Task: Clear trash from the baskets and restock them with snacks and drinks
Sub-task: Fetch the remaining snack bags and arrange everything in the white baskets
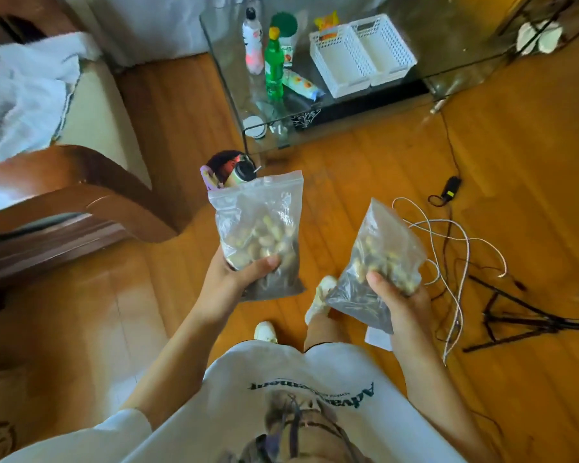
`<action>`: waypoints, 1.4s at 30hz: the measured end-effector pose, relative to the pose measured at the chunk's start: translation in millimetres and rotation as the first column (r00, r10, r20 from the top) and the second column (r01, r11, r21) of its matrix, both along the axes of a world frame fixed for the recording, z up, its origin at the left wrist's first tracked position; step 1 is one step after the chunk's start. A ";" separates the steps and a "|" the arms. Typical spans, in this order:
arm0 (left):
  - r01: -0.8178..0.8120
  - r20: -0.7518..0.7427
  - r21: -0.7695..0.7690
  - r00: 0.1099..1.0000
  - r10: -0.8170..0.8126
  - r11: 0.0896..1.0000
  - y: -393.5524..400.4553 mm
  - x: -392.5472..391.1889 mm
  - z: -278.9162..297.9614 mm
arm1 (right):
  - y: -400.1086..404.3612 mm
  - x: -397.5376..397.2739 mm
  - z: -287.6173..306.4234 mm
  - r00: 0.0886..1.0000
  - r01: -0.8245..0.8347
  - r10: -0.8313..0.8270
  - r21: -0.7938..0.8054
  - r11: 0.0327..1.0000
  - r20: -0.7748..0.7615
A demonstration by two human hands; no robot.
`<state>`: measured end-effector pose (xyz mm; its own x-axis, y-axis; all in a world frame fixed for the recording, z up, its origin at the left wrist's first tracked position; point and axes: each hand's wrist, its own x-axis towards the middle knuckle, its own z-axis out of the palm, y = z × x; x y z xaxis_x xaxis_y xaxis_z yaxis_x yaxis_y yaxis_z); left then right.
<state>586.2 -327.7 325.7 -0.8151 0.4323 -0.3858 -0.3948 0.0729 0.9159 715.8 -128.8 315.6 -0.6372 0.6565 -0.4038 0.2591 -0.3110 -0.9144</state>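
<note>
While a wooden chair arm (pixel 81 185) curves glossy at the far left, the left hand (pixel 234 282) grips a clear crinkled zip bag of pale nuts (pixel 259 238) upright, thumb pressed across its front. Beside it, the right hand (pixel 398 295) clutches a second zip bag of nuts (pixel 378 259), tilted, over the wooden floor (pixel 348 168). Beyond, on a glass table (pixel 448 38), stand a green plastic bottle (pixel 273 65) and, further right, two white perforated baskets (pixel 361 55), touching side by side.
</note>
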 end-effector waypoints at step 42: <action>0.033 0.003 0.031 0.999 -0.033 0.999 510.5 -440.0 -10.4 | 503.6 -422.2 5.3 0.994 0.088 -0.093 0.091 0.992 0.048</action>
